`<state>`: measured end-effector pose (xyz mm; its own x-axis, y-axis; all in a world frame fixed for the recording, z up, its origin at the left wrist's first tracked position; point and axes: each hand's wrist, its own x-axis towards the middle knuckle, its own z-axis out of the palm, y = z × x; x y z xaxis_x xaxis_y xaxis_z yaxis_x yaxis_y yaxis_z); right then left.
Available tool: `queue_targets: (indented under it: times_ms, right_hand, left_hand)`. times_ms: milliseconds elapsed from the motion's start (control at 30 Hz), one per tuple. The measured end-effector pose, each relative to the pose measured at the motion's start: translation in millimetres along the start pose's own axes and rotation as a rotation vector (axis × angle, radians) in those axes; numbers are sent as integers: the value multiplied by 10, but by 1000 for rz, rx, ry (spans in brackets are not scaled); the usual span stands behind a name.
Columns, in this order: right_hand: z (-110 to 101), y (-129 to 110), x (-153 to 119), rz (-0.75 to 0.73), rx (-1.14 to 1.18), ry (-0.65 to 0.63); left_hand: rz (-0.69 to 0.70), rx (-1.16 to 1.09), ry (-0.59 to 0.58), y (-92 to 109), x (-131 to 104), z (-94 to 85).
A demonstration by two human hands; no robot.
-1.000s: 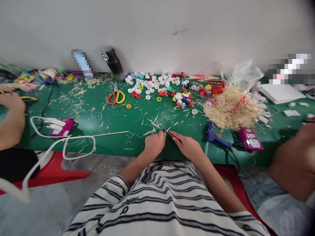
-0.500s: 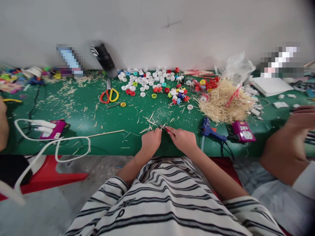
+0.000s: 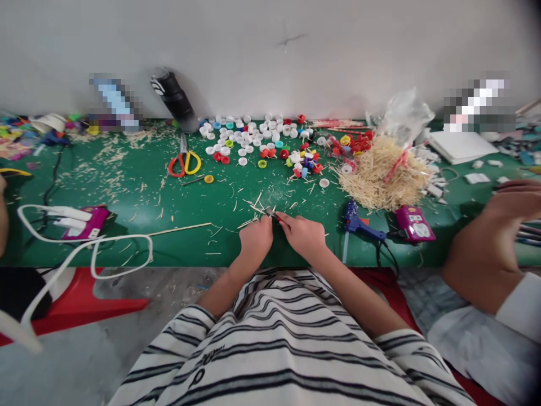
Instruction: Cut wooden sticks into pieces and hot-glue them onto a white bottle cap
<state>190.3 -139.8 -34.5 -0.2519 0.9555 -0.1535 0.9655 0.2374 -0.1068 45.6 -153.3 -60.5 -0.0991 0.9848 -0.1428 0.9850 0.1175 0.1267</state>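
right gap: narrow, between right hand [image 3: 306,234] and glue gun [image 3: 359,223]
left gap: wider, stick [image 3: 186,228] jutting past cable [image 3: 151,247]
far side: bottle caps [image 3: 267,135] crowd the way

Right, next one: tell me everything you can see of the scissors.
The scissors have one red and one yellow loop handle, plastic-looking, and grey, metal-looking blades that appear closed. They lie on the green table, blades pointing away from the camera. The blade tip ends by the base of the black bottle; whether they touch is unclear. Neither the left hand nor the right hand touches them.
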Motion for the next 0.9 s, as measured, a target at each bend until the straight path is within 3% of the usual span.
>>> queue_targets:
  times_ms: [367,567,900]
  right_hand:
    - [39,25,-125,34,13,-15]
    - [36,11,-59,42,20,28]
    - [-14,3,29,18,4,-10]
  left_hand:
    - [12,6,8,6,-3,-18]
    - [51,23,35,-5,4,-4]
    - [6,17,18,15,7,-15]
